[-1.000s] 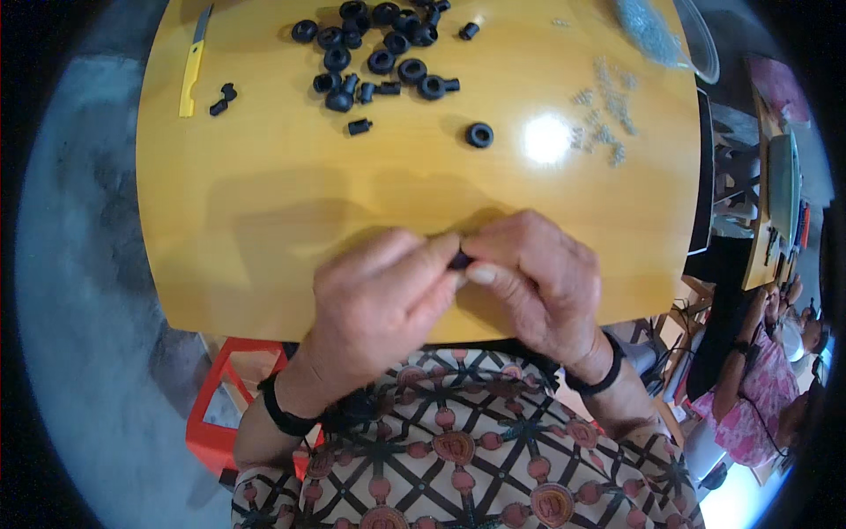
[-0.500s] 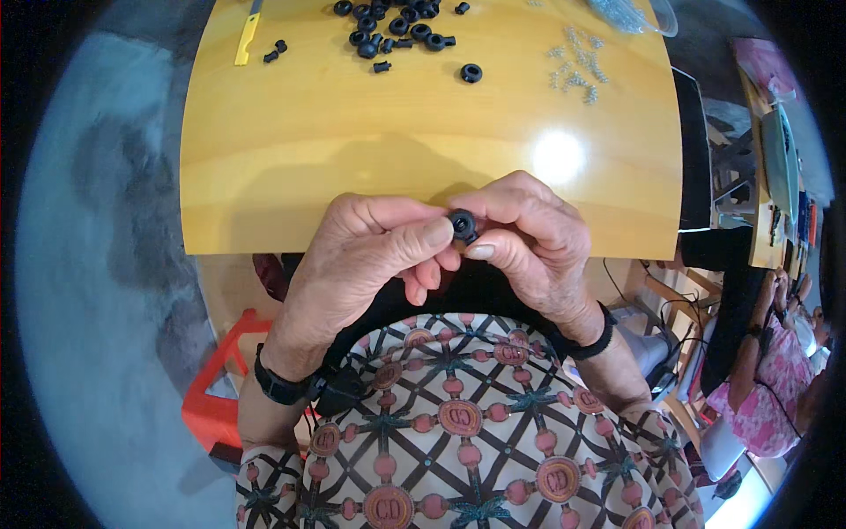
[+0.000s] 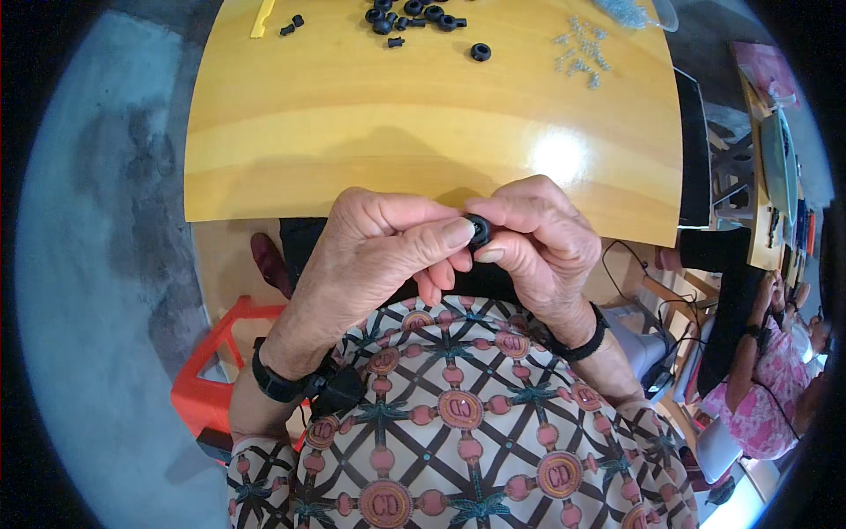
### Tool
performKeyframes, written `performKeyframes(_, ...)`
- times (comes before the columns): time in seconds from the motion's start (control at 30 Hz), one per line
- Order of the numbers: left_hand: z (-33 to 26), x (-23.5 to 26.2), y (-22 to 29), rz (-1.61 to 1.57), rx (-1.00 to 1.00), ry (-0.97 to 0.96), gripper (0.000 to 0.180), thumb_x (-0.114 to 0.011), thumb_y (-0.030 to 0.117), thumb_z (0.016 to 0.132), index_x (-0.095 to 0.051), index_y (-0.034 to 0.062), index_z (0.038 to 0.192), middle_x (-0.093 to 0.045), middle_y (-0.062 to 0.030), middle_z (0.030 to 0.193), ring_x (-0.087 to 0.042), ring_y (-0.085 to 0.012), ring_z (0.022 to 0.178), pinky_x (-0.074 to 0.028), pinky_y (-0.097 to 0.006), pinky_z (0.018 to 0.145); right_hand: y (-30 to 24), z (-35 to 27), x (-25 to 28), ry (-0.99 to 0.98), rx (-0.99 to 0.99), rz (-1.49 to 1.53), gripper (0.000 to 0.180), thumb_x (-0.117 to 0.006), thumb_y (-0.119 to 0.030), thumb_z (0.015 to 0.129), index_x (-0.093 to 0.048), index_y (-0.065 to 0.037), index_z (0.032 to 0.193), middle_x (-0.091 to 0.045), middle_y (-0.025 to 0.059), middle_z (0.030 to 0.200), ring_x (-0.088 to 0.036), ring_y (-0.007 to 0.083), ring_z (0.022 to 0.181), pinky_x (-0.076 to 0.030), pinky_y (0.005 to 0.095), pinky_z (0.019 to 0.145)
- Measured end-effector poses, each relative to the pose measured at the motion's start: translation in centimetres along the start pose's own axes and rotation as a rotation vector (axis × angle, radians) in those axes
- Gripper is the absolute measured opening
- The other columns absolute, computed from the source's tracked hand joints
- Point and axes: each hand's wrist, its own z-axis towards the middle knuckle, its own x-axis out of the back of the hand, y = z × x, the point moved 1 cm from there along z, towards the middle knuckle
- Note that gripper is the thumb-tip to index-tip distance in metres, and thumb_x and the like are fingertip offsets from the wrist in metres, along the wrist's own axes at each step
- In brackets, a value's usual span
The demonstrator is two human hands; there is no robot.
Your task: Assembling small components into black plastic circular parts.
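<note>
Between my two hands, just past the near edge of the table, is a small round black cord-lock piece (image 3: 479, 231) with a hole in it. The thumb and forefinger of my left hand (image 3: 374, 242) pinch its left side, the thumb lying partly over it. From the right, my right hand (image 3: 545, 245) grips the same piece between thumb and forefinger. Fingertips cover much of it, so I cannot make out whether anything sits inside the hole. A similar round black piece (image 3: 480, 52) lies alone farther up the table.
On the yellow table (image 3: 352, 115), several black pieces (image 3: 410, 19) lie at the far side. A yellow cutter (image 3: 262, 18) is at far left, small metal springs (image 3: 582, 53) at far right. A red stool (image 3: 207, 361) stands left; another person (image 3: 767, 379) sits at right.
The view has shifted, so the table and its contents sit higher in the picture. Both hands keep their pinch on the black piece, which appears slightly turned.
</note>
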Motion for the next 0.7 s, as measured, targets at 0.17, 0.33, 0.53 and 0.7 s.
performKeyframes(0.17,0.2,-0.4,-0.4,-0.038,0.030,0.018,0.024,-0.060,0.019,0.090,-0.066,-0.0045,0.092,-0.063,-0.0092,0.072,-0.058,-0.0089,0.056,-0.049,-0.020,0.047,0.5,-0.2,0.1,0.019,0.021,-0.053,0.025,-0.074,-0.014,0.072,-0.068,0.000,0.091,-0.065,0.0083,0.077,-0.062,0.0192,0.072,-0.049,0.0271,0.062)
performKeyframes(0.33,0.5,-0.6,-0.1,-0.085,0.015,0.011,0.026,-0.060,0.020,0.089,-0.066,-0.0046,0.091,-0.063,-0.0092,0.073,-0.058,-0.0090,0.057,-0.049,-0.020,0.047,0.6,-0.2,0.3,0.009,-0.004,0.032,0.027,-0.073,-0.016,0.074,-0.066,0.000,0.095,-0.064,0.0085,0.080,-0.061,0.0190,0.072,-0.048,0.0274,0.064)
performKeyframes(0.53,1.2,-1.5,0.1,-0.057,0.023,0.043,0.029,-0.060,0.024,0.089,-0.065,-0.0033,0.083,-0.062,-0.0069,0.069,-0.055,-0.0090,0.054,-0.044,-0.021,0.045,0.5,-0.6,1.3,-0.004,-0.076,0.110,0.028,-0.072,-0.015,0.076,-0.065,0.000,0.099,-0.063,0.0087,0.082,-0.060,0.0193,0.076,-0.048,0.0288,0.067)
performKeyframes(0.7,1.7,-1.8,1.2,0.272,0.027,0.070,0.030,-0.055,0.023,0.091,-0.063,-0.0056,0.088,-0.062,-0.0067,0.071,-0.055,-0.0091,0.055,-0.045,-0.021,0.049,-0.5,-0.7,3.8,-0.027,0.072,-0.200,0.027,-0.072,-0.010,0.075,-0.065,0.001,0.099,-0.064,0.0114,0.084,-0.062,0.0226,0.076,-0.049,0.0301,0.068)
